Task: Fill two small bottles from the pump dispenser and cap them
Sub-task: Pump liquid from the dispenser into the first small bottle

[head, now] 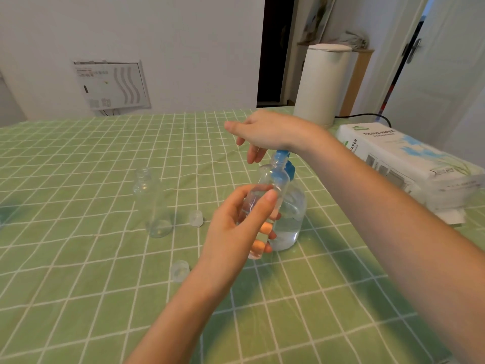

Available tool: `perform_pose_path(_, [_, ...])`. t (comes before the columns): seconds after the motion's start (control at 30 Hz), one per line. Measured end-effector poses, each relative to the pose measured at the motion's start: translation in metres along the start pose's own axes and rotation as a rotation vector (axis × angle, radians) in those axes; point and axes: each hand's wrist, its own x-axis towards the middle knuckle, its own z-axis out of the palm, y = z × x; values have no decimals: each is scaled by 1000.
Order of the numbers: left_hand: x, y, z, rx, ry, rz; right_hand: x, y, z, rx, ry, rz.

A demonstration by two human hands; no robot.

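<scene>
White wall panel at rear left. Green checked bench carries an empty bottle and two caps. Left hand grasps a small bottle under the pump dispenser spout; right hand presses the pump, fingers loose. Tissue pack at right.

- We note a white cylindrical appliance at the bench's far edge.
- We note a tissue paper pack lying near it, rightward.
</scene>
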Motion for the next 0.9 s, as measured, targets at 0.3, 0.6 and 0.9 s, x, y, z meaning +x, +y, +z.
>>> perform_pose_path(0.3, [-2,-4,-1,21,-2,-18,0,6,11,36,-36,54])
perform_pose_path(0.6, [0,0,0,2,-8,2,-4,4,0,90,90,-38])
perform_pose_path(0.9, [0,2,1,-17,-14,13,-4,1,-9,22,70,-14])
